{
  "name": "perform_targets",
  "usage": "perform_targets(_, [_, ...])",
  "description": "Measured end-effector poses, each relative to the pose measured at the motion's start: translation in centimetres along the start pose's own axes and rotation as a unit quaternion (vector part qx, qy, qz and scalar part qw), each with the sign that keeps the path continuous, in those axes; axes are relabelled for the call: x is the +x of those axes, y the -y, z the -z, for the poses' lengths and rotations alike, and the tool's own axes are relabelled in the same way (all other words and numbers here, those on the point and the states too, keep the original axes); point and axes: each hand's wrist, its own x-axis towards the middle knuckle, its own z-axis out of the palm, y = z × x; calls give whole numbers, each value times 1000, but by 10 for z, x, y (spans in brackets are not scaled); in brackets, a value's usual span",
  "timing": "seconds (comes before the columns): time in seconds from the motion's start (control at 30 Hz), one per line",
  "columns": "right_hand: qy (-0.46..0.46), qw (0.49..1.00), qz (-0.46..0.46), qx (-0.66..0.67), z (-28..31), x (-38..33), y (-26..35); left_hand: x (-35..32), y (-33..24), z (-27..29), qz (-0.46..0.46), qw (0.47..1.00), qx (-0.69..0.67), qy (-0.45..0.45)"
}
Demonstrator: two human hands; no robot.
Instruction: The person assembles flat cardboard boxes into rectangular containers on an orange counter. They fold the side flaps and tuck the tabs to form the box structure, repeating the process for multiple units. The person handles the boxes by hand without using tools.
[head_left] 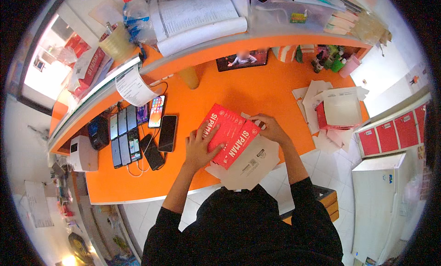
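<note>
A partly folded red cardboard box (229,121) with white lettering lies in front of me at the orange desk's near edge. Its plain grey-white inner flap (251,167) spreads toward my body. Across the red panel's left side rests my left hand (201,149), fingers spread and thumb stretched over the card. At the far right corner, my right hand (272,128) has its fingers bent around the card's edge, thumb and fingers closed on it. Part of the edge is hidden beneath those fingers.
Several phones (125,137) with cables lie left on the orange desk (257,91). At right stands an opened red-and-white box (337,110) among loose card sheets. A tablet (242,60) leans at the back. Papers (195,18) lie on the raised shelf; a white freezer (379,206) stands right.
</note>
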Motion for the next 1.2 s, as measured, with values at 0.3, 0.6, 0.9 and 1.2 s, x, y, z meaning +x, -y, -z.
perform_targets(0.3, [161,982,50,87,28,12,-11,4,-26,-3,75,996,31,-30])
perform_targets(0.6, [159,979,95,82,5,18,-26,3,-29,-4,92,995,33,-31])
perform_targets(0.9, [94,990,-39,99,-11,-3,-48,1,-27,-5,97,995,14,-33])
perform_targets(1.2, [156,939,-37,304,-26,11,-96,4,-30,-1,110,993,28,-11])
